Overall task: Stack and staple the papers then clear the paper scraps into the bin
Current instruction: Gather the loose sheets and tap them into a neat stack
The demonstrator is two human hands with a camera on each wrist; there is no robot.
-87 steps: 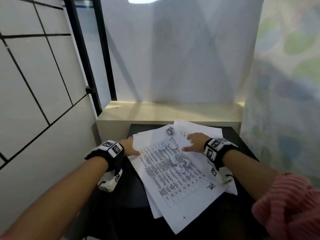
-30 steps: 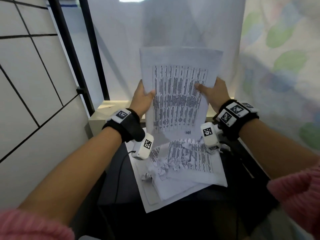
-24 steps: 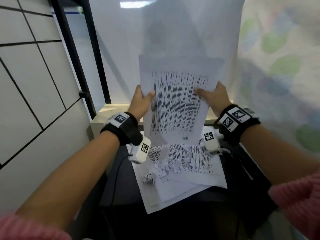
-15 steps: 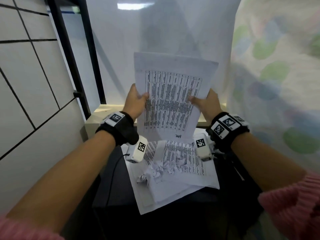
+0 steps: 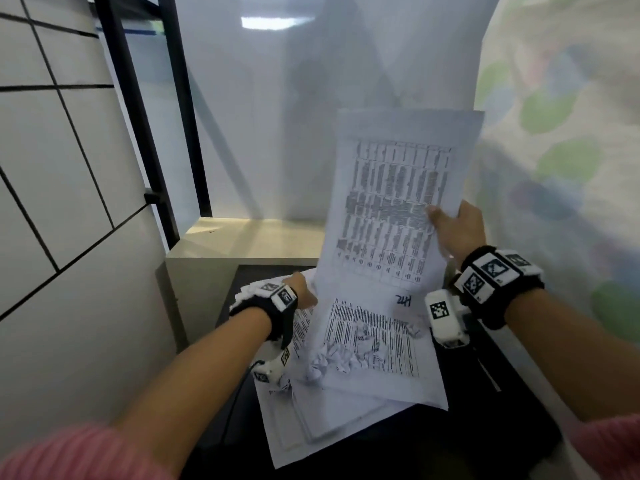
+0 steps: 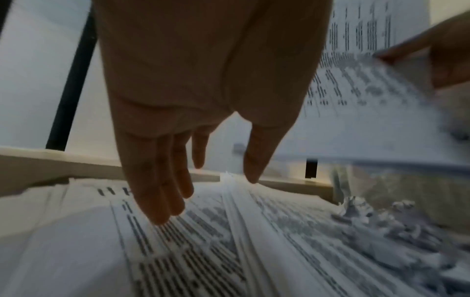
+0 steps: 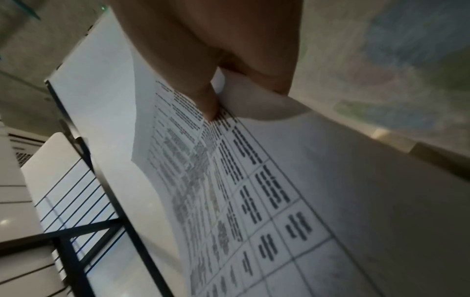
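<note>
Right hand [image 5: 457,230] pinches a printed sheet [image 5: 398,209] upright; left hand [image 6: 203,100], grip slack and empty, hovers over the papers [image 5: 346,403] beside crumpled scraps [image 5: 339,358].

- raised sheet [image 5: 398,202] stands upright above the table [image 5: 512,403], at 1 o'clock from the pile [image 5: 346,393].
- right hand [image 5: 457,230] pinches the sheet's right edge.
- left hand [image 5: 301,289] is low at the pile's 10 o'clock corner, fingers [image 6: 162,201] over the top page.
- scraps [image 5: 346,355] lie on the pile, below the sheet's bottom edge.
- ledge [image 5: 249,244] runs behind the table, at 12 o'clock.
- tiled wall [image 5: 52,202] stands at 9 o'clock.
</note>
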